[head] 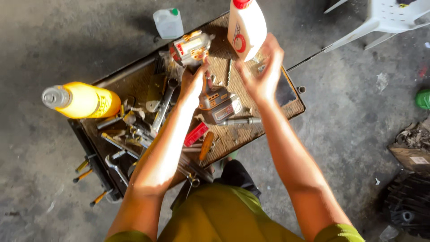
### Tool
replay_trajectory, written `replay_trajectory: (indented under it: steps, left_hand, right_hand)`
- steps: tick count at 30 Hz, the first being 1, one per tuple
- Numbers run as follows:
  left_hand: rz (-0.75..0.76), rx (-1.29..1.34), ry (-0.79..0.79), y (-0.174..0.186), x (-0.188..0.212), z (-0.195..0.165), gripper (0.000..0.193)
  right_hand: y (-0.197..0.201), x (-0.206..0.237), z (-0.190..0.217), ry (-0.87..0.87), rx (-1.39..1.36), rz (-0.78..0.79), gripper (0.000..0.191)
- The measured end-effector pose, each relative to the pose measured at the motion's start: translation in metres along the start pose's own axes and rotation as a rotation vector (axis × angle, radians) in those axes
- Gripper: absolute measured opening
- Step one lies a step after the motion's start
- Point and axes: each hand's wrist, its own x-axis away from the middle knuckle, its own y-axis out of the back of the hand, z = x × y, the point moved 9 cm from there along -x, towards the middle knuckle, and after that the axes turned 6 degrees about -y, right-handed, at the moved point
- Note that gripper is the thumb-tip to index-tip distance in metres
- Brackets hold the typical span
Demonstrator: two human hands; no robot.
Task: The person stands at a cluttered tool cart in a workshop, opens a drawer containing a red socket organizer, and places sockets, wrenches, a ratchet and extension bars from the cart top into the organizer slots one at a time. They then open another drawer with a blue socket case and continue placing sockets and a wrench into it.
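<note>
My left hand [193,84] is raised over a small cluttered work table [293,105]. Its fingertips are closed on the lower edge of a white, red and yellow motor part [191,47]. My right hand [262,74] is lifted beside it with palm up and fingers spread. It sits just below a white bottle with a red cap [246,27], and I cannot tell whether they touch. A small metal bit shows at its fingers. Below both hands lies a grey and orange power tool body [219,105].
A yellow bottle with a grey cap [83,101] stands at the table's left. Wrenches [161,110], yellow-handled screwdrivers [85,166] and a red piece [195,133] cover the table. A clear jug [168,22], a white chair [389,18] and scrap [412,143] sit on the floor.
</note>
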Motion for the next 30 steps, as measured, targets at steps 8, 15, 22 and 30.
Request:
replay_trajectory:
  steps: [8,15,22,30]
  left_hand:
    - [0.135,0.119,-0.212,-0.008,0.083,-0.055,0.026]
    - [0.099,0.181,-0.294,0.029,0.142,-0.099,0.016]
    - [0.083,0.344,-0.399,0.085,0.181,-0.110,0.014]
    - [0.099,0.361,-0.391,0.076,0.180,-0.118,0.011]
  right_hand:
    - [-0.039,-0.079,-0.056,-0.271,-0.095,0.113,0.091]
    - [-0.047,-0.061,-0.061,-0.227,-0.121,0.399,0.077]
    - [-0.047,0.029,-0.034,-0.294,-0.037,0.515,0.078]
    - [0.065,0.019,-0.021,-0.236,-0.429,0.171,0.075]
